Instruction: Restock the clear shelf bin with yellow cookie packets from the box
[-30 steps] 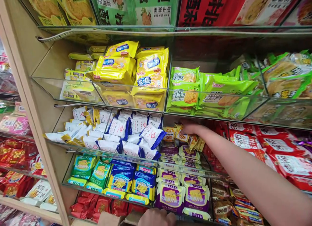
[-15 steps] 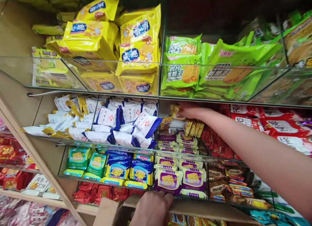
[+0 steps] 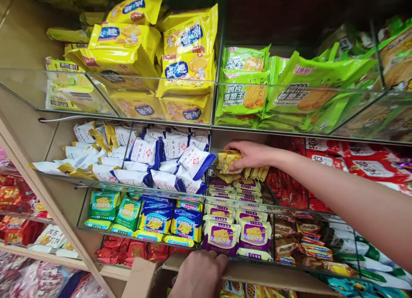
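Note:
My right hand reaches into the middle glass shelf and is closed on a bunch of small yellow cookie packets. More of the same packets stand on edge just under my wrist. My left hand rests at the bottom of the view, fingers curled over the flap of a cardboard box that holds more yellow packets.
White and blue packets fill the bin left of my right hand, red bags the bin to the right. Yellow bags and green bags sit on the shelf above, purple packets below. A wooden upright bounds the left side.
The view dropped from the upper shelves toward the box. My right hand pulled slightly forward and closed on yellow packets. My left hand stayed on the box flap.

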Available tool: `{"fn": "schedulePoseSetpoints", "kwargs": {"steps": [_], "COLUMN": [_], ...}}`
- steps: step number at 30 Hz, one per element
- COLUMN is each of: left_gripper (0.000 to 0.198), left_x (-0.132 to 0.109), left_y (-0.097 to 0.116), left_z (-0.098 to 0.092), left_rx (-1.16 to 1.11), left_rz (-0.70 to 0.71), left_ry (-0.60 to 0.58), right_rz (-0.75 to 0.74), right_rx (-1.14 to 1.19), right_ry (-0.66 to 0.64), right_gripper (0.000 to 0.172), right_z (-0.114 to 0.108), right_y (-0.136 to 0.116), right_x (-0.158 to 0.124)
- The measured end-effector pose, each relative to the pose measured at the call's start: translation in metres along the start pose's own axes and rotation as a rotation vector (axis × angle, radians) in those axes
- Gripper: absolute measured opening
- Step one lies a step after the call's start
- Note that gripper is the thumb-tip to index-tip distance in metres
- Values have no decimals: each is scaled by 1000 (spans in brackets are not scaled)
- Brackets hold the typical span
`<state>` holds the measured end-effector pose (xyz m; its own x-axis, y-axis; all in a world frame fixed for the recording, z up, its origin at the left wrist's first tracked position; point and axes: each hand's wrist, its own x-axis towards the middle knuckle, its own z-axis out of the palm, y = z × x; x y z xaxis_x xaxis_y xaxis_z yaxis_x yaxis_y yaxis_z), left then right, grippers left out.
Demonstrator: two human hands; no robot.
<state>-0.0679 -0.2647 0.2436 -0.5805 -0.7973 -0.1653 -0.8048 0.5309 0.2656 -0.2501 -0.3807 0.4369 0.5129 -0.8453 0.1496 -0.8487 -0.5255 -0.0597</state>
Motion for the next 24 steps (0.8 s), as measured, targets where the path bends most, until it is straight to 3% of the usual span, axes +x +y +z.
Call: {"fn": "schedulePoseSetpoints", "kwargs": {"steps": [6, 11, 15, 17, 20, 22, 24], "left_gripper": [49, 47, 41, 42, 44, 34, 21], "left_x": [-1, -1, -3, -7, -20, -32, -40], "left_y": [2, 8, 8, 4, 1, 8, 25], "left_z": [-2, -8, -7, -4, -7, -23, -53], "left_rx": [17, 41, 59, 9, -213, -366, -433], "left_rz": [1, 0, -12, 16, 168, 310, 427], "left_ry": [11, 14, 49, 105, 244, 370, 491], "right_rz": [79, 110, 263, 357, 385, 371, 354], "right_rx": [-124, -117, -291, -350, -361, -353, -339], "right_ry": [-34, -295, -376, -381, -334, -278, -219], "right_gripper": [55, 50, 64, 71, 79, 82, 81], "right_z": [-6, -6, 4, 6, 5, 5, 7], "right_y": [0, 12, 10, 4, -5, -7, -5], "right_x": [-10, -32, -36, -35, -36, -38, -41]}}
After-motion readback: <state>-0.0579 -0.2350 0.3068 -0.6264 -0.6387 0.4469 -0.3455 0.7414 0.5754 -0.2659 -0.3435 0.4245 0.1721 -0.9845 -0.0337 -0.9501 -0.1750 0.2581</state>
